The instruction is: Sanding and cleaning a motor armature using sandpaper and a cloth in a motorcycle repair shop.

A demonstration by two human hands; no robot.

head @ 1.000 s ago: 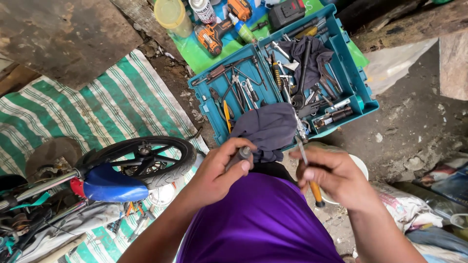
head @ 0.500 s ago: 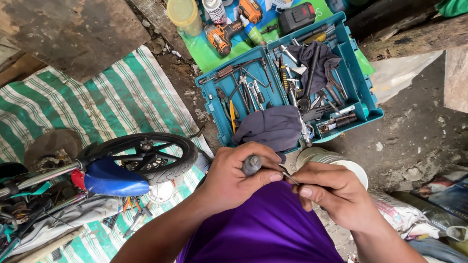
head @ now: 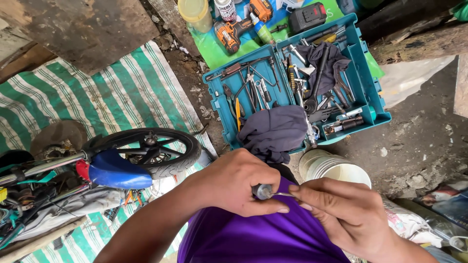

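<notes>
My left hand is closed around a small dark cylindrical part held in front of my purple shirt. My right hand pinches a thin metal pin or wire that sticks out of that part's end. Both hands meet close to my chest. Just beyond them lies a dark grey cloth draped over the near edge of an open teal tool case full of hand tools.
A motorcycle front wheel with a blue fender lies at left on a green striped mat. A white bucket stands by my right hand. An orange drill, bottles and a battery lie on a green sheet beyond the case.
My hands have come together: the right hand no longer holds a long tool apart and now pinches the pin at the part in my left hand. The view shifted slightly.
</notes>
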